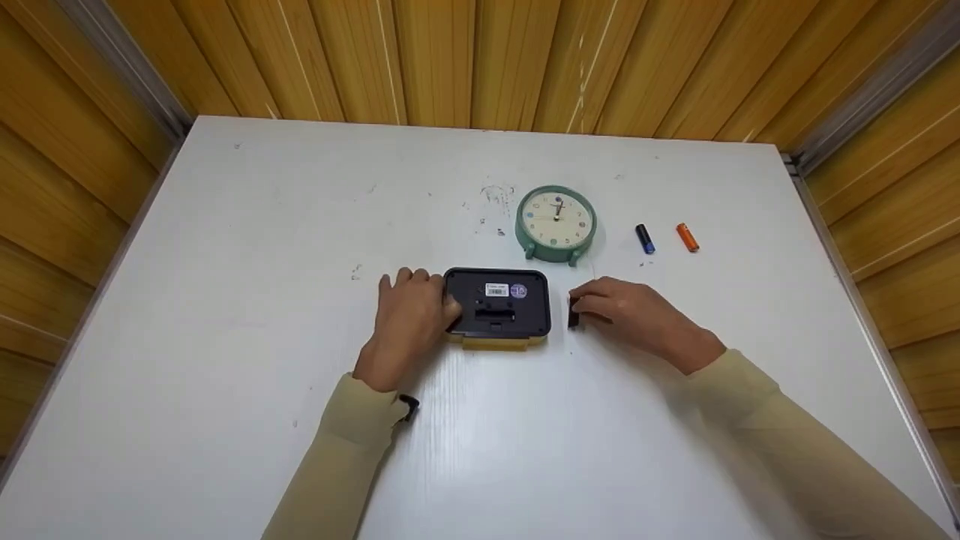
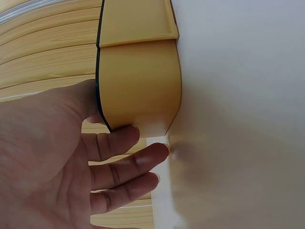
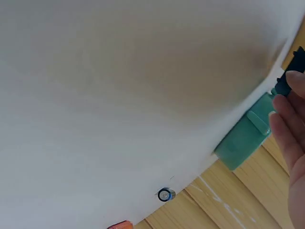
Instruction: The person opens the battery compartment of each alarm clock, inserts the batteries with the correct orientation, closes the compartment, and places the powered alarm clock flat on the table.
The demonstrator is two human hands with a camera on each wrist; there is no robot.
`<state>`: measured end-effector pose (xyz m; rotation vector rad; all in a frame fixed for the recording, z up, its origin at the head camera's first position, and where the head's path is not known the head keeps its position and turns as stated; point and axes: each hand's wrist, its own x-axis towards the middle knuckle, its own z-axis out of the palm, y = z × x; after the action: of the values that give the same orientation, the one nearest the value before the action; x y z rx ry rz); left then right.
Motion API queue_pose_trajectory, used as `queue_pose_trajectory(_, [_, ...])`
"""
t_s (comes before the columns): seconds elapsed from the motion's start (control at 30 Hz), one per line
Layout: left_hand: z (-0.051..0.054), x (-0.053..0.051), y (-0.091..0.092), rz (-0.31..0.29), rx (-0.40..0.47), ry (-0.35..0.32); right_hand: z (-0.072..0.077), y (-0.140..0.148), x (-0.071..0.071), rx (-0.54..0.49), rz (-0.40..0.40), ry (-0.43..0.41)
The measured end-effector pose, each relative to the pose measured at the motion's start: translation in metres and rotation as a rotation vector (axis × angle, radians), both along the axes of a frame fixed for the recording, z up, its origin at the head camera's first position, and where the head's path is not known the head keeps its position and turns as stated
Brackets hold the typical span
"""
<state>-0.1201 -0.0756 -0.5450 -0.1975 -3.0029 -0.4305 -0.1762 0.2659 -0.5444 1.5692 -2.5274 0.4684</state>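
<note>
A yellow clock with a black back lies back side up on the white table, its narrow battery slot uncovered. My left hand grips its left end, thumb on the black back; in the left wrist view the fingers of that hand curl at the end of the yellow casing. Just right of the clock, my right hand pinches a small black cover. The right wrist view has the dark cover between thumb and fingers of the hand.
Behind the hands, a round green clock lies face up. To its right are a black and blue battery and an orange battery. Wood-patterned panels stand along the table's back and sides.
</note>
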Motion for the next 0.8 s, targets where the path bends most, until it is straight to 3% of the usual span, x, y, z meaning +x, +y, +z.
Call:
queue_pose_trajectory(0.17, [0.001,0.000,0.000,-0.002,-0.003,-0.019,-0.004,0.002,-0.007,0.038,0.114,0.128])
queue_pose_trajectory(0.33, [0.001,-0.001,0.000,0.002,0.000,-0.037,-0.003,0.002,-0.012,0.133,0.196,0.203])
queue_pose_trajectory(0.57, [0.003,-0.002,0.000,0.006,0.010,-0.077,-0.003,0.003,-0.016,0.241,0.340,0.369])
queue_pose_trajectory(0.8, [0.001,-0.002,0.000,0.005,-0.002,-0.053,-0.004,0.006,-0.020,0.273,0.377,0.395])
